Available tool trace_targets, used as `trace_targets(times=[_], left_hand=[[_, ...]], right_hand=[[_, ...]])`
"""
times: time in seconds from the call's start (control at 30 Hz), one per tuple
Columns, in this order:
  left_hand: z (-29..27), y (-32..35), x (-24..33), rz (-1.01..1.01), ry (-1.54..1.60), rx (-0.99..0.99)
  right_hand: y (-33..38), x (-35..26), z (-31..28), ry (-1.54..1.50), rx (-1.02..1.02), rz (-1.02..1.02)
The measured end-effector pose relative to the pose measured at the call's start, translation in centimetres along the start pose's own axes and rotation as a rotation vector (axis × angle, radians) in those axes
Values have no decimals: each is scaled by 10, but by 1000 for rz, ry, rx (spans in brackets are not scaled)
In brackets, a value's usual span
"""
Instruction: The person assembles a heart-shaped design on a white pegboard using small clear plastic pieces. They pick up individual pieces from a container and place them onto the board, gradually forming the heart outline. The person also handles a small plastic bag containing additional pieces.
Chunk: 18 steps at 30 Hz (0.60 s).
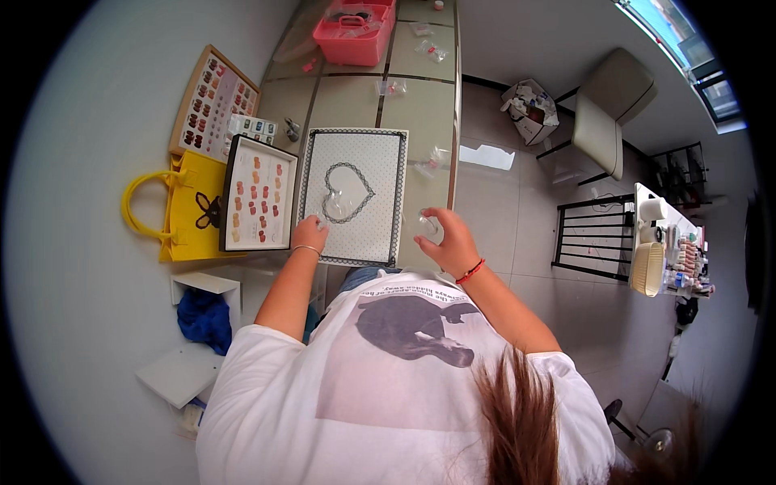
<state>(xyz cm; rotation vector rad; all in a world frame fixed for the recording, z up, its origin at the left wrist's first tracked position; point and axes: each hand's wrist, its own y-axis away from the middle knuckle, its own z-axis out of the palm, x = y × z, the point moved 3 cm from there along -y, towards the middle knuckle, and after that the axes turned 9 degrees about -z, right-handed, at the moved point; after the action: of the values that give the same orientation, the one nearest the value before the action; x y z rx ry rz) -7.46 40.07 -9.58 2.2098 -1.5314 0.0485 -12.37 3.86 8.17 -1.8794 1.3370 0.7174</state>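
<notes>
A white mat [380, 158] with a dark lace-like border and a heart outline lies on the table before me. On its heart rests a crumpled, see-through piece of plastic [343, 199], perhaps a small bag. My left hand [310, 234] is closed in a pinch over the mat's near left corner; what its fingertips hold is too small to make out. Just off the mat's right edge, my right hand [453, 241] curls its thumb and fingers around a clear round piece [431, 228], which looks like plastic. The two hands are apart.
Left of the mat stand a framed nail-colour display [260, 194], a yellow bag [184, 206] and another sample board [212, 101]. A pink box [353, 39] sits at the table's far end. Small clear packets [432, 50] lie along its right side. A chair [610, 113] is beyond.
</notes>
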Motion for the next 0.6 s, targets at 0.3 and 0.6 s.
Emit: trace_targets(times=[0.3, 0.6], left_hand=[[1, -2, 5, 54, -96, 10], [-61, 56, 107, 356, 617, -197]], right_hand=[[-5, -3, 1, 8, -15, -62], [-4, -3, 1, -22, 18, -108]])
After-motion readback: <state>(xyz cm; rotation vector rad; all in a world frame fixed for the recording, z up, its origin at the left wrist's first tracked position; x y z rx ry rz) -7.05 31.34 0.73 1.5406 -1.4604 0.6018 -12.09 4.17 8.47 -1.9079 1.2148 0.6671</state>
